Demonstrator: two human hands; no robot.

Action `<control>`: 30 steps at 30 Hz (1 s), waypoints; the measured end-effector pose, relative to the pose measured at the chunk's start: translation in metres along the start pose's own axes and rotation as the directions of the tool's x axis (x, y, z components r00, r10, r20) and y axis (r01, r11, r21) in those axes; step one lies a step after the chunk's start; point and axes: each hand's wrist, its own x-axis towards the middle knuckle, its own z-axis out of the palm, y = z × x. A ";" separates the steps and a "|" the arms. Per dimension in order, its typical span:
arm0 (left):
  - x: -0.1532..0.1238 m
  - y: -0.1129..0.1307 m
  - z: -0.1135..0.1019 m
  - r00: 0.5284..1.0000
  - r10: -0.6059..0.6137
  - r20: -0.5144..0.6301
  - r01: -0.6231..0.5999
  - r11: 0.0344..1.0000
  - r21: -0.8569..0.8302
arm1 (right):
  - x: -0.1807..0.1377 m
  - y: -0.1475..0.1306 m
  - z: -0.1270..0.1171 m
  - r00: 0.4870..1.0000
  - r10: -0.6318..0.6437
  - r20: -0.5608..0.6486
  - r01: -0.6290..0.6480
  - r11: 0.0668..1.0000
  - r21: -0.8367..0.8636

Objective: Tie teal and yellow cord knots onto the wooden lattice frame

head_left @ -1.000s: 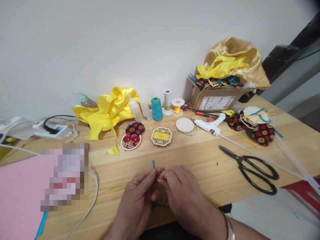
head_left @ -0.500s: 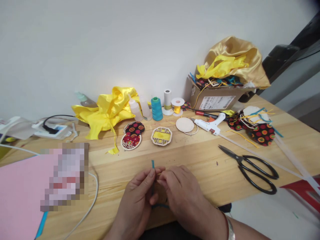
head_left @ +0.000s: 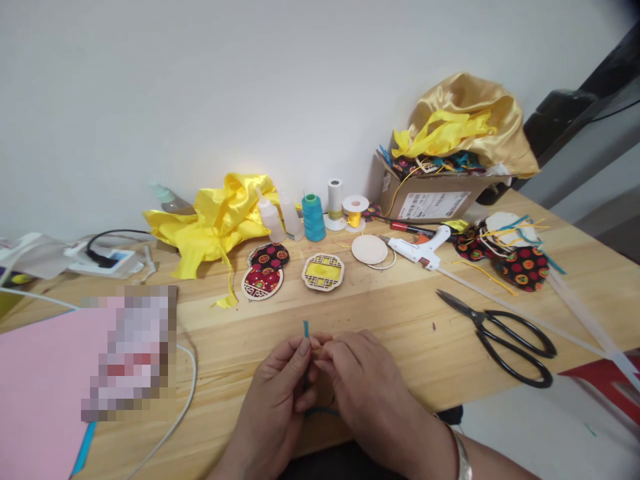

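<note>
Between thumb and fingers my left hand (head_left: 283,383) pinches a narrow teal ribbon (head_left: 306,329), whose cut end sticks up above the thumb. Another stretch of teal shows lower down, between the hands. My right hand (head_left: 367,377) is closed right beside it, fingertips pinched together against the left fingertips; whatever they grip is too small and covered to make out. Beyond the hands lie a round wooden lattice frame (head_left: 323,285) backed with yellow cloth and a patterned dark red fabric piece (head_left: 263,283) with a wooden rim.
Black-handled scissors (head_left: 500,337) lie to the right, with a white glue gun (head_left: 420,253) behind them. A teal thread cone (head_left: 314,220), bottles and spools line the wall. Yellow satin (head_left: 210,223) is heaped at left. A cardboard box (head_left: 435,197) stands back right; a white cable (head_left: 193,380) curves at left.
The hands stay in nearly the same place. The lower fingers of my left hand have curled slightly around the ribbon; the ribbon end is almost unmoved.
</note>
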 end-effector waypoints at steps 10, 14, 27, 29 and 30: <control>-0.004 0.000 0.006 0.984 0.176 0.009 -0.171 0.942 0.288 | 0.021 0.007 -0.023 0.946 0.323 0.016 -0.285 0.807 0.518; -0.004 -0.005 0.001 0.979 0.191 0.065 -0.201 0.896 0.396 | 0.022 0.006 -0.021 0.941 0.323 0.103 -0.317 0.729 0.607; -0.007 0.001 0.003 0.928 0.301 0.220 -0.369 0.657 0.657 | 0.023 0.006 -0.034 0.908 0.378 0.182 -0.346 0.431 0.833; -0.008 0.005 0.003 0.894 0.335 0.297 -0.444 0.581 0.682 | 0.022 0.006 -0.043 0.929 0.262 0.263 -0.341 0.321 0.884; -0.008 0.008 0.003 0.874 0.352 0.334 -0.482 0.548 0.683 | 0.020 0.005 -0.048 0.933 0.191 0.304 -0.347 0.266 0.899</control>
